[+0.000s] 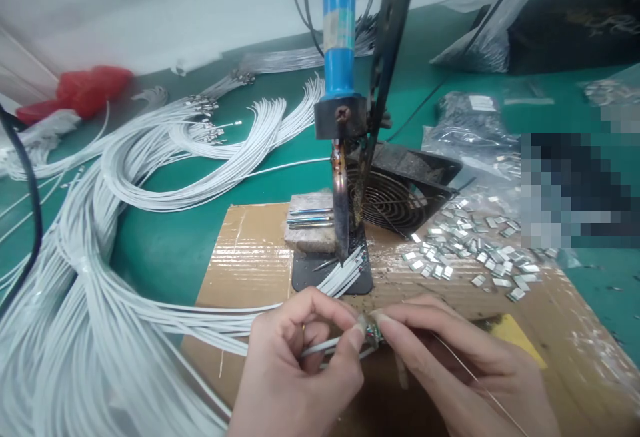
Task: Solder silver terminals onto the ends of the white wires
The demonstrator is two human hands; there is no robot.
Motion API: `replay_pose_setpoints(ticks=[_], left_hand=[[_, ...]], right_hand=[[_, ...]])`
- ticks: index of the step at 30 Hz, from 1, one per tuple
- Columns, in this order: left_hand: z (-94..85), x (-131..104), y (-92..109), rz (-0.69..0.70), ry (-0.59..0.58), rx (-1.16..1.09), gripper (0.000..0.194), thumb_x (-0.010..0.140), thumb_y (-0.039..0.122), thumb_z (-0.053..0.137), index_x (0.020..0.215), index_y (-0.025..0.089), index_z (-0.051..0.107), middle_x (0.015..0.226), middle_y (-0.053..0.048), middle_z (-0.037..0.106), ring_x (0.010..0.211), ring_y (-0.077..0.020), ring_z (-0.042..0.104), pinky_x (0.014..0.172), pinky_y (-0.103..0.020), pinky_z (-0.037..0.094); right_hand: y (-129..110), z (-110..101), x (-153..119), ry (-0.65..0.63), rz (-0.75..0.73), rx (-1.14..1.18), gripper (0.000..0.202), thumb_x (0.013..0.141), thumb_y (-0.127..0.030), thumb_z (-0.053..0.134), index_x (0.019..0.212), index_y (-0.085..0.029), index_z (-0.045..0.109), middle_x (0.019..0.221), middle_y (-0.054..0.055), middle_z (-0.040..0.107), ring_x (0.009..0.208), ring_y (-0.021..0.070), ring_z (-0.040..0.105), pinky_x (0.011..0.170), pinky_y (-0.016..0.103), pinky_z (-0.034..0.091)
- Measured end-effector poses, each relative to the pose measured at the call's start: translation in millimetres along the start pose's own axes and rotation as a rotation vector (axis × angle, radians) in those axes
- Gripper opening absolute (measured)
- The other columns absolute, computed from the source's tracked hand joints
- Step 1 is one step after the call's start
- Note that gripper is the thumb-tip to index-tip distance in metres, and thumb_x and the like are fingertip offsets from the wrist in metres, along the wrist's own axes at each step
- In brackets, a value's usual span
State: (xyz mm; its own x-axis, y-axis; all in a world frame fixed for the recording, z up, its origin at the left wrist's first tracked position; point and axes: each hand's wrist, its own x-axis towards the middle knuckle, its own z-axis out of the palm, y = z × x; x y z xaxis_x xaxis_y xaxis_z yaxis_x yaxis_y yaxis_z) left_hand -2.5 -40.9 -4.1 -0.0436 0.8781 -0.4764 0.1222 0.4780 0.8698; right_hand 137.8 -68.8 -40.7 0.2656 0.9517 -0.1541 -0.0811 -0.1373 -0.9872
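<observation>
Near the middle, the person's left hand (290, 377) has thumb and forefinger pinched together on a small green-and-silver circuit part (373, 333), a white round cable (325, 346) running through its fingers. The right hand (480, 350) closes thumb and forefinger on the part's right end, with a thin pale wire (463, 365) trailing across it toward the near right. The part sits above a brown cardboard sheet (250, 244) on the green surface (150, 250). Just beyond the hands, white cable ends (345, 274) lie on a black flat base (307, 276), beneath a blue-handled soldering iron (340, 77) mounted tip down. To the far right of the iron leans a black fan with a round grille (395, 200); farther right, small silver connectors (495, 254) lie scattered. A thick bundle of white cables (100, 304) fills the left side, with a red plastic bag (95, 90) far left.
</observation>
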Motion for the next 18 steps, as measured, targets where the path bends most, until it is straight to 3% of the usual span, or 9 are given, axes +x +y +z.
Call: replay_pose_setpoints(ticks=[4,11,18], left_hand=[[1.8,-0.6,7.5,-0.036,-0.011,-0.013,0.014,0.066,0.021,0.075,0.063,0.015,0.063,0.063,-0.002,0.066,0.047,-0.0042,0.035,0.049,-0.021,0.018],[3.6,-0.1,11.8,-0.038,-0.008,-0.055,0.015,0.065,0.019,0.075,0.059,0.014,0.062,0.067,-0.001,0.071,0.048,-0.0038,0.045,0.049,-0.016,0.023],[5.3,-0.4,11.9,-0.021,-0.007,-0.101,0.015,0.064,0.014,0.076,0.058,0.014,0.062,0.069,0.001,0.072,0.05,-0.0042,0.052,0.05,-0.014,0.03]], right_hand=[[5.4,-4.4,3.6,-0.094,-0.057,-0.044,0.007,0.084,-0.033,0.082,0.077,-0.03,0.083,0.075,0.0,0.073,0.059,0.0125,0.066,0.051,0.016,0.052],[6.3,-3.4,4.5,-0.084,-0.072,-0.073,0.008,0.085,-0.033,0.082,0.077,-0.031,0.082,0.074,-0.001,0.072,0.057,0.0117,0.064,0.049,0.016,0.05],[12.4,-1.2,1.5,-0.041,-0.121,-0.088,0.008,0.085,-0.034,0.083,0.079,-0.029,0.082,0.076,0.002,0.071,0.065,0.0171,0.069,0.051,0.021,0.053]])
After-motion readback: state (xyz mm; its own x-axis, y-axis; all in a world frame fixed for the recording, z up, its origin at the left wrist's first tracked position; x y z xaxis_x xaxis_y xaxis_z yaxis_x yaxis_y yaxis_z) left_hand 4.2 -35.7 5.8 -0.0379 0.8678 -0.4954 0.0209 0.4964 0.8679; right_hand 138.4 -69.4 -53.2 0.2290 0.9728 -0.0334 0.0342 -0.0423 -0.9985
